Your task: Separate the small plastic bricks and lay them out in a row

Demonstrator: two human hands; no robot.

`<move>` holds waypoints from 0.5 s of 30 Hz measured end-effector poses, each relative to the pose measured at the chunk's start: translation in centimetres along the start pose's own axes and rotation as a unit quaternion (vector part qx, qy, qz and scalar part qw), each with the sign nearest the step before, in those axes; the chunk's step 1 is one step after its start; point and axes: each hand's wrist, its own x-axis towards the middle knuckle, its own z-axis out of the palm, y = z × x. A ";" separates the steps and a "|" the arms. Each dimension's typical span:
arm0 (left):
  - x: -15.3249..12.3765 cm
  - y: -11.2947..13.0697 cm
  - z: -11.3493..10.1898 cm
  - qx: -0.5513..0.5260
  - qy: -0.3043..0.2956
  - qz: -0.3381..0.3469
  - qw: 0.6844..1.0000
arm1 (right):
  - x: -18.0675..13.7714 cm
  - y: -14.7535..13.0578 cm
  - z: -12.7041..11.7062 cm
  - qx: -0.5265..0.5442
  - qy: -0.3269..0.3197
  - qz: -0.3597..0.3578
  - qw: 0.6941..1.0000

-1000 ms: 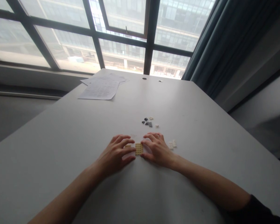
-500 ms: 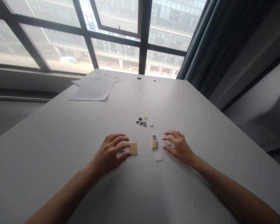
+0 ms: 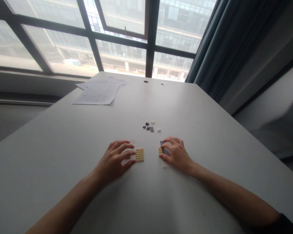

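Observation:
My left hand [image 3: 117,157] rests on the table with its fingers spread and curved, the tips at the left edge of a tan studded building plate [image 3: 139,155]. Thumb and fingers of my right hand [image 3: 176,152] close around a small tan building brick [image 3: 160,151] from the right. Beside that brick, partly under the fingers, lies a dark grey studded piece [image 3: 161,143]. A flat white piece [image 3: 164,165] shows just below the right thumb, mostly covered by the hand.
Farther off on the white table [image 3: 185,107] lie small black pieces [image 3: 147,124], a grey studded plate [image 3: 151,129] and white pieces [image 3: 158,130]. Printed papers [image 3: 97,92] lie at the back left. A dark curtain [image 3: 210,58] hangs beyond the right edge.
My right hand has moved left, from the small white pieces onto the tan brick and grey piece, covering much of them. My left hand has stayed almost still.

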 end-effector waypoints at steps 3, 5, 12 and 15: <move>0.0 0.0 0.0 -0.001 -0.004 -0.004 1.000 | 0.4 -0.4 0.4 0.007 -0.007 -0.021 1.000; -0.1 0.0 -0.1 0.001 -0.010 -0.006 1.000 | 0.8 -0.8 0.7 0.009 -0.009 -0.037 0.999; -0.1 0.2 -0.2 -0.004 -0.015 -0.013 1.000 | 2.3 -2.1 1.8 0.008 -0.015 -0.070 0.997; -0.1 0.2 -0.2 -0.003 -0.014 -0.013 1.000 | 2.4 -2.1 1.7 0.013 -0.009 -0.068 0.998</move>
